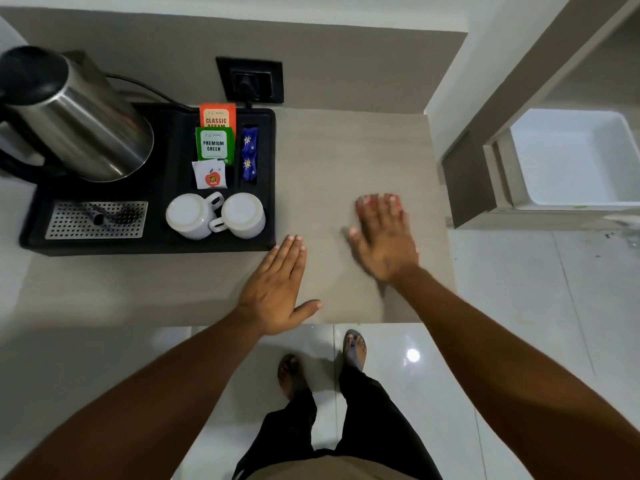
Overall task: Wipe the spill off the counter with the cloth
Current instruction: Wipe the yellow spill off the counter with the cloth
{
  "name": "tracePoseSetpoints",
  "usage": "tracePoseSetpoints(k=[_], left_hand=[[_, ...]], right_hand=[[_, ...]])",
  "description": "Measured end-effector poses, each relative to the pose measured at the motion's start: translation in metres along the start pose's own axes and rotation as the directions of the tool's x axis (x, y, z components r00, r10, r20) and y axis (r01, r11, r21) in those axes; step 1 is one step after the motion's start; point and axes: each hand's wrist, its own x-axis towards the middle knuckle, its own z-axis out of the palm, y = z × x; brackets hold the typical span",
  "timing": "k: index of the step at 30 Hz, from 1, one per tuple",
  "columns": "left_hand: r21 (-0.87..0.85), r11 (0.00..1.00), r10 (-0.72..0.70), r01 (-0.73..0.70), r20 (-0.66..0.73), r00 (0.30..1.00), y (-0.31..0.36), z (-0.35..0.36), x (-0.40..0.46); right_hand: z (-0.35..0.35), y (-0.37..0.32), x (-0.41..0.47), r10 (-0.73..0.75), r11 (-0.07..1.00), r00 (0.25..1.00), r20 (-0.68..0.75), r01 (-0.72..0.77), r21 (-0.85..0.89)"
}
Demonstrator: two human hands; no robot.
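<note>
Right hand [382, 237] is flat, fingers spread, pressing a reddish cloth [379, 202] at frame centre-right; left hand [277, 282] rests open on the counter [329, 150]. Best to keep even palm pressure and overlap strokes, clear of the tray [266, 181].

Left hand [277, 289]: flat, palm down, fingers together pointing toward 12 o'clock, thumb out toward 3 o'clock | Right hand [382, 242]: flat, palm down, blurred, fingers spread toward 12 o'clock, at 2 o'clock from the left hand, apart from it | Both forearms bare, reaching in from 6 o'clock, converging
</note>
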Motion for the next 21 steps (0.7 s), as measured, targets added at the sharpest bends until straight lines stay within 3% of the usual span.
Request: tracePoseSetpoints(k=[2, 4, 9, 14, 17, 21], left_hand=[[-0.004, 1.0, 0.006, -0.006, -0.042, 0.999, -0.001, 0.005, 0.0], [-0.01, 1.0, 0.008, -0.008, -0.059, 0.998, -0.004, 0.009, 0.0], [-0.032, 0.999, 0.019, -0.021, -0.08, 0.997, -0.005, 0.009, 0.001], [-0.073, 0.997, 0.015, -0.02, -0.079, 0.997, -0.006, 0.008, 0.003], [-0.078, 0.996, 0.026, -0.033, -0.088, 0.996, -0.006, 0.009, 0.002], [-0.071, 0.997, 0.019, -0.025, -0.09, 0.996, -0.006, 0.009, 0.003]], right_hand=[[0.01, 0.001, -0.024, -0.174, 0.981, 0.983, 0.057, 0.178, -0.072], [0.005, 0.024, -0.031, -0.207, 0.973, 0.976, 0.075, 0.213, -0.085], [-0.036, 0.066, 0.041, -0.011, 0.999, 1.0, -0.006, 0.011, -0.03], [-0.05, 0.034, 0.148, 0.06, 0.998, 0.998, -0.026, -0.06, -0.005], [-0.043, -0.006, 0.169, -0.024, 0.999, 0.999, -0.022, 0.023, -0.037], [-0.011, -0.054, 0.118, -0.216, 0.976, 0.976, -0.016, 0.215, -0.036]])
